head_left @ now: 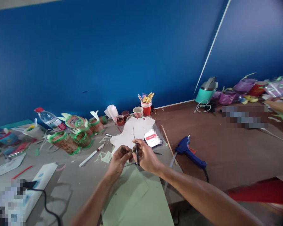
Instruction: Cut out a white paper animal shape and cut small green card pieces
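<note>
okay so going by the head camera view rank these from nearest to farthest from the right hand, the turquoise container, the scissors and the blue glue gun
1. Scissors: in the right hand, blades pointing away from the person.
2. Blue glue gun: lying to the right of that hand.
3. Turquoise container: farther back on the right, near the blue wall.

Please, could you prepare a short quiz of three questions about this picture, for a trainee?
1. Which hand holds the scissors?
2. True or false: in the picture, the blue glue gun lies to the right of the scissors.
3. What colour is the cap of the plastic bottle? (a) green (b) red (c) yellow

Key: 1. The right hand. 2. True. 3. b.
</note>
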`<state>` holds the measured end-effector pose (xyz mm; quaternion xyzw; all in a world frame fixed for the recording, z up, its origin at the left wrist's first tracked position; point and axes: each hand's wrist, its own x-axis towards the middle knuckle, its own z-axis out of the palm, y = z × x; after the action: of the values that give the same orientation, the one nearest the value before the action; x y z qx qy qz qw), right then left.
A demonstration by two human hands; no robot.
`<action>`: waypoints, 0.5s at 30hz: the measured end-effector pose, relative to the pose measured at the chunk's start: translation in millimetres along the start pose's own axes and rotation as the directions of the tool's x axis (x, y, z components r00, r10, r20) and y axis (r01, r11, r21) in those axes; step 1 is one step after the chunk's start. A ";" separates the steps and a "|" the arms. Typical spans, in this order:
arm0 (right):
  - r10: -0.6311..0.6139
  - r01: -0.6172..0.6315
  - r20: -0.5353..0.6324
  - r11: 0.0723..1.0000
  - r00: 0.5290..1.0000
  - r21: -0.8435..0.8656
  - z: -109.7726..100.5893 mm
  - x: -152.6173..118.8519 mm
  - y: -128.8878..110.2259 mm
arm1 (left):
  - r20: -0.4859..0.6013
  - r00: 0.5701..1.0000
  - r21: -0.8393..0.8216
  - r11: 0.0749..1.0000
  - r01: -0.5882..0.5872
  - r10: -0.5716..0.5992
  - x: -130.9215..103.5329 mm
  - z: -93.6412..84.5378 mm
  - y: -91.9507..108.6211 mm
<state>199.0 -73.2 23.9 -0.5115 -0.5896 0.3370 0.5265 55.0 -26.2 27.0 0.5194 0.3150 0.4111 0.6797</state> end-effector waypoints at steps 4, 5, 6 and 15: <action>0.005 -0.004 -0.023 0.998 1.000 0.066 1.4 2.0 1.0 | -0.023 0.999 -0.136 0.991 0.020 -0.024 -1.1 2.7 4.3; 0.006 -0.004 -0.028 0.997 1.000 0.072 1.8 2.2 1.1 | -0.030 0.999 -0.141 0.990 0.019 -0.023 -1.1 3.3 4.6; 0.008 -0.005 -0.033 0.997 0.999 0.071 2.3 2.2 1.4 | -0.037 0.999 -0.140 0.990 0.012 -0.017 -1.0 3.8 4.6; 0.038 -0.035 -0.028 0.996 0.999 0.087 8.4 2.1 12.9 | -0.074 0.991 -0.075 0.990 -0.116 0.110 0.5 1.9 -2.4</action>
<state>194.3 -66.8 10.6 -0.5037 -0.5572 0.3641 0.5507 57.4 -26.9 25.2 0.4944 0.2921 0.4789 0.6640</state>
